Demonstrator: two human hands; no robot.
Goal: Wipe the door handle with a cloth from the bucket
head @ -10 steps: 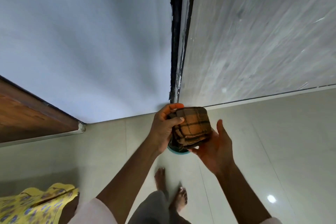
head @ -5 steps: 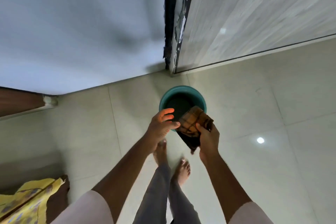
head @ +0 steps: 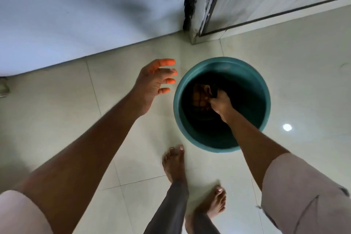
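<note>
Right hand (head: pixel 220 101) is inside the green bucket (head: pixel 264 89), fingers closed on the checked cloth (head: pixel 199 98). Left hand (head: pixel 152 83) hangs beside the rim, fingers spread, empty. No door handle in view; whether wiping is done cannot be judged.

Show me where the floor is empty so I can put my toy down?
Bare tiles lie right of the teal bucket, and between the wall and the open left hand. It's crowded inside the bucket: right hand gripping the cloth.
</note>
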